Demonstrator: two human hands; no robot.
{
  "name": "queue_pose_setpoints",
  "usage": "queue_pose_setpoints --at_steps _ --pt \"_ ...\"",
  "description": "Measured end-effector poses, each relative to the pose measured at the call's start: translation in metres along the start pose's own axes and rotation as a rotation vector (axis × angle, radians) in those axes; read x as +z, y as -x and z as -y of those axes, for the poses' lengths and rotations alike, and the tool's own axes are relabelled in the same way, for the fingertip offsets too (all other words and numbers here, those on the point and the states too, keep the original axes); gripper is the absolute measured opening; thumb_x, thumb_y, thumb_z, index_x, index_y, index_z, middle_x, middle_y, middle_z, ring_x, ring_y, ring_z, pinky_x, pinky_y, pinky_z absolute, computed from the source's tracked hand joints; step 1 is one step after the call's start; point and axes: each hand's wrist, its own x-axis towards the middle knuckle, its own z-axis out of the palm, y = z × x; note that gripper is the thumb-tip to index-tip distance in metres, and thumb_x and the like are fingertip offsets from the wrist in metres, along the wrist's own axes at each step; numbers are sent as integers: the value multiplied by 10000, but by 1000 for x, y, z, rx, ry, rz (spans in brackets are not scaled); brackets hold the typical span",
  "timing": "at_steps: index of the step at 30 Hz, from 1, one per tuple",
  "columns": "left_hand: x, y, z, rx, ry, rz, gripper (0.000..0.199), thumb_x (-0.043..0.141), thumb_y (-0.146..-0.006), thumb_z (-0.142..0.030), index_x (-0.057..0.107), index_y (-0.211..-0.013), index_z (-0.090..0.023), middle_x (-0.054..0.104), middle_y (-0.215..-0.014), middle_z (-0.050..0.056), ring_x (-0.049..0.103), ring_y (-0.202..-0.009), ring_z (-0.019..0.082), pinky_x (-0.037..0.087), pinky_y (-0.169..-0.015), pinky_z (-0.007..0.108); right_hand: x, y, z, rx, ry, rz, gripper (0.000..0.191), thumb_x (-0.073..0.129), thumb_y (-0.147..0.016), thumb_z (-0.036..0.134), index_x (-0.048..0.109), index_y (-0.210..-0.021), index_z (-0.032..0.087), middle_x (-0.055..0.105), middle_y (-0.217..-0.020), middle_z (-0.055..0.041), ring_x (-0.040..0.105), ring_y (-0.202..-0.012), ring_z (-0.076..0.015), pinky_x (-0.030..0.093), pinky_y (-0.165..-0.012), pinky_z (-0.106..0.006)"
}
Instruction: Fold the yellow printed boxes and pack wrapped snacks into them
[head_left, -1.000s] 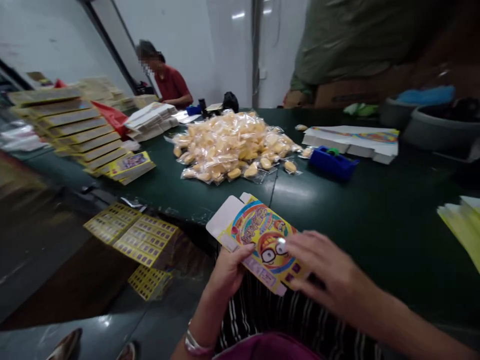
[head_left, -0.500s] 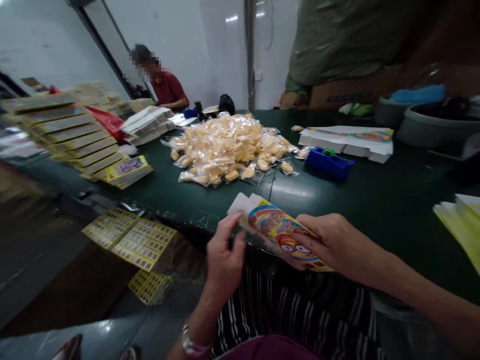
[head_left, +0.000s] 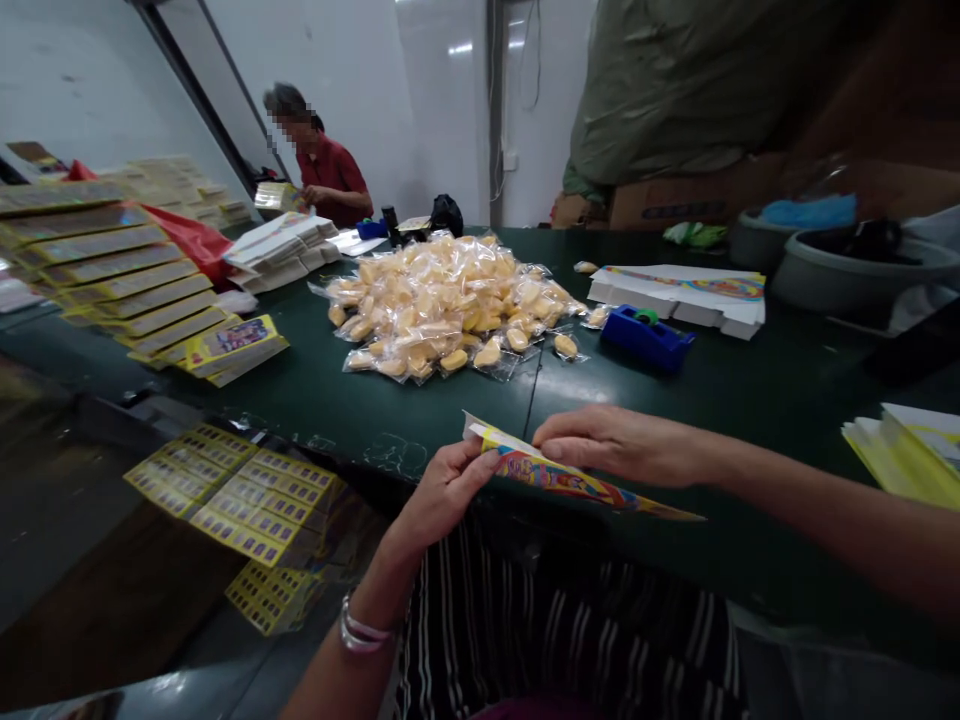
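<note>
While left hand [head_left: 444, 492] pinches flattened printed carton [head_left: 559, 477], right hand [head_left: 616, 445] rests fingertips on its upper edge.

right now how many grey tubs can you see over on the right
2. One grey tub stands just past the right side of the green table, with something blue in it; a second grey tub, nearer, holds something dark. Others could be hidden past the view's right edge.

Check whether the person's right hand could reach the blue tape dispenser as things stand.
Probably yes. The right hand lies close in front of the blue tape dispenser, and nothing stands between them on the green tabletop. It would first have to leave the printed carton it is touching.
</note>
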Motion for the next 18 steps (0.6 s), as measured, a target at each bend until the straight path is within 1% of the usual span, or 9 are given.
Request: queue_pose_setpoints --at_steps 3,5,7,9,11,13,14,15,18 --pt "-5 -10 -1 34 -67 63 306 557 -911 -385 746 -1027 -174 739 -975 43 654 -952 221 480 -874 292 -10 -16 -12 98 -330 160 450 627 -845 490 629 -1179 189 675 -961 -43 604 -824 -190 455 -660 -256" --pt "-8 -17 -2 60 -104 101 288 564 -903 -373 752 -1012 -183 741 -978 41 652 -982 225 470 -906 298 -14 -25 -17 144 -454 211 553 724 -758 457 602 -1223 185 681 -996 -46 615 -884 -205 468 -710 -266" --pt "-11 -25 -1 34 -139 135 289 559 -900 -378 758 -959 -177 740 -936 44 656 -939 219 478 -882 302 -16 -31 -21 133 -492 247 507 736 -747 417 623 -1176 172 680 -990 -44 612 -901 -208 466 -727 -267" --pt "-13 -34 1 -8 -163 166 312 549 -898 -397 754 -883 -162 733 -889 49 650 -880 213 488 -834 302 -17 -36 -26 120 -463 240 379 713 -775 390 659 -1071 159 669 -929 -27 599 -840 -186 454 -678 -247" --pt "-15 -45 4 -41 -176 176 354 529 -902 -422 744 -821 -153 725 -843 48 641 -811 201 495 -775 296 -19 -41 -34 141 -415 194 266 701 -797 366 675 -953 151 650 -853 -11 579 -762 -159 437 -616 -225" --pt "-17 -56 7 -61 -182 157 357 533 -894 -430 743 -815 -152 725 -808 42 639 -758 195 501 -719 289 -19 -43 -45 196 -467 134 232 720 -785 352 670 -889 151 650 -809 -7 583 -712 -150 442 -584 -218" --pt "-19 -59 9 -52 -182 110 331 555 -882 -420 746 -826 -156 732 -818 42 646 -763 198 506 -712 288 -19 -43 -51 224 -554 105 244 736 -771 350 666 -892 151 664 -816 -15 602 -712 -157 463 -593 -226" --pt "-21 -61 11 -19 -180 17 290 585 -864 -401 747 -830 -163 740 -857 45 658 -806 206 513 -735 289 -17 -42 -56 243 -666 74 271 752 -755 351 665 -914 149 684 -842 -30 629 -728 -170 491 -618 -242" --pt "-23 -54 18 144 -74 -465 168 684 -806 -343 724 -878 -197 725 -1079 53 647 -1034 222 508 -881 296 -8 -33 -64 222 -1004 -44 373 790 -733 338 661 -1021 138 722 -948 -80 689 -818 -203 546 -735 -295"
